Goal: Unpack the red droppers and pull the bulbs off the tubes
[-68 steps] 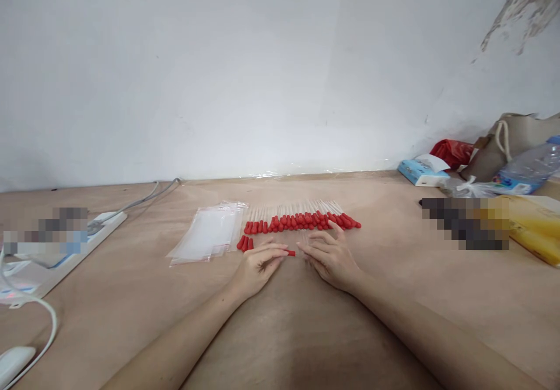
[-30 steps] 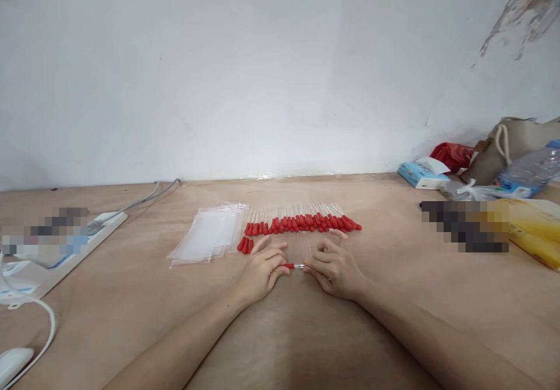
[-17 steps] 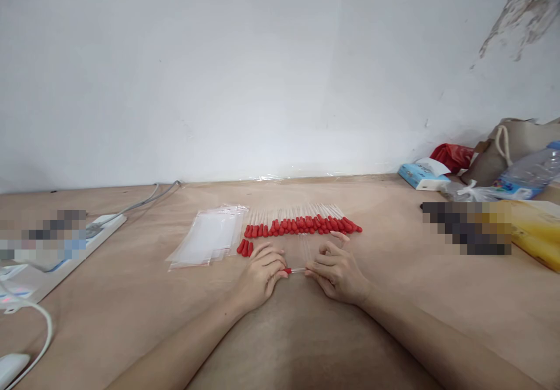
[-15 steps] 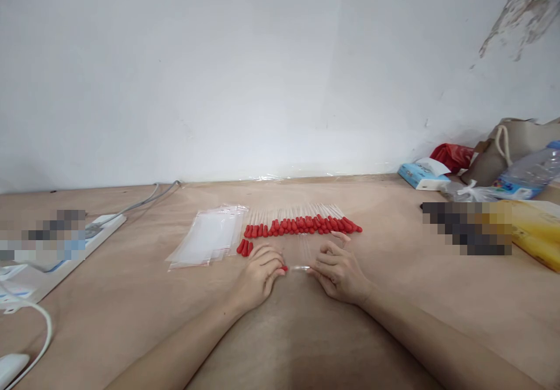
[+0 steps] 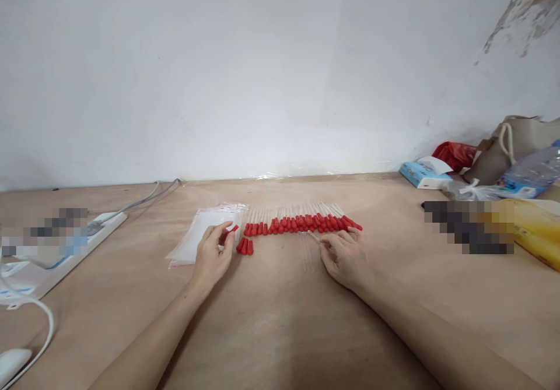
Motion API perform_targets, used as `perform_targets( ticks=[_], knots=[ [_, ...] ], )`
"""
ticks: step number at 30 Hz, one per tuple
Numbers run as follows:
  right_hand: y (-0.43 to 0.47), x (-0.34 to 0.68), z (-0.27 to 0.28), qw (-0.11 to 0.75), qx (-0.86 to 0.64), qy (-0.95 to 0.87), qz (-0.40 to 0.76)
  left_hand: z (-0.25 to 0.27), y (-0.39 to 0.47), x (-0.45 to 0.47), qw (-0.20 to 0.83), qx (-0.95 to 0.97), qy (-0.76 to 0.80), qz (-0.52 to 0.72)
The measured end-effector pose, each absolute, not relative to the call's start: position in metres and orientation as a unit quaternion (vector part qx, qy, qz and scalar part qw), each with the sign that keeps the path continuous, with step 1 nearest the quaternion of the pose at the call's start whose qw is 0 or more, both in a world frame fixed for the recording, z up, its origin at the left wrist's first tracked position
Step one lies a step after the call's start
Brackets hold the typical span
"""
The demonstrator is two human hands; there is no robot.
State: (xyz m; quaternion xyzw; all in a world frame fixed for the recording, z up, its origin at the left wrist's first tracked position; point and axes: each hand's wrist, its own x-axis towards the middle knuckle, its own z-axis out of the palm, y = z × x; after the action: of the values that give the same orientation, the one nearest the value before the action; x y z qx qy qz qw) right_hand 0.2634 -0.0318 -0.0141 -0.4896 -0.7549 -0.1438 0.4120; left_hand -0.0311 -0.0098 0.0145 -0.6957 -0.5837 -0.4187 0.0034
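My left hand (image 5: 213, 257) is closed in a pinch on a red rubber bulb (image 5: 235, 228), beside a stack of clear zip bags (image 5: 192, 235). My right hand (image 5: 343, 256) holds a thin glass dropper tube (image 5: 312, 236) between thumb and fingers, pointing up to the left. Several loose glass tubes (image 5: 305, 253) lie just left of that hand. Beyond both hands runs a row of glass droppers with red bulbs (image 5: 297, 223), their tips toward the wall. Three red bulbs (image 5: 245, 246) rest on the table right of my left hand.
A white power strip (image 5: 65, 256) with cables lies on the left. To the right are a blue tissue pack (image 5: 424, 175), a plastic bottle (image 5: 536, 171), a grey bag (image 5: 494, 157) and a yellow package (image 5: 536, 229). The white wall (image 5: 262, 75) bounds the table's back.
My left hand has moved left and away from me with a red bulb, toward the zip bags. My right hand has shifted slightly forward and right, its tube now apart from the bulb.
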Motion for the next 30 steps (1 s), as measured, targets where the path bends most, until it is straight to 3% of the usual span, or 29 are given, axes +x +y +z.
perform_targets(
  ticks=[8,12,21,30],
  knots=[
    [-0.03,0.261,-0.019,0.381,-0.485,-0.77,-0.164,0.008,-0.007,-0.038,0.042,-0.724,-0.631,-0.278],
    [-0.034,0.258,-0.016,0.357,-0.479,-0.789,-0.144,0.013,-0.006,-0.034,0.107,-0.717,-0.627,-0.284],
    [-0.038,0.257,-0.009,0.335,-0.456,-0.814,-0.131,0.027,0.015,-0.013,0.066,-0.795,-0.564,-0.213],
    [-0.035,0.26,-0.011,0.359,-0.456,-0.81,-0.087,0.023,0.02,-0.004,0.088,-0.791,-0.555,-0.241]
  ],
)
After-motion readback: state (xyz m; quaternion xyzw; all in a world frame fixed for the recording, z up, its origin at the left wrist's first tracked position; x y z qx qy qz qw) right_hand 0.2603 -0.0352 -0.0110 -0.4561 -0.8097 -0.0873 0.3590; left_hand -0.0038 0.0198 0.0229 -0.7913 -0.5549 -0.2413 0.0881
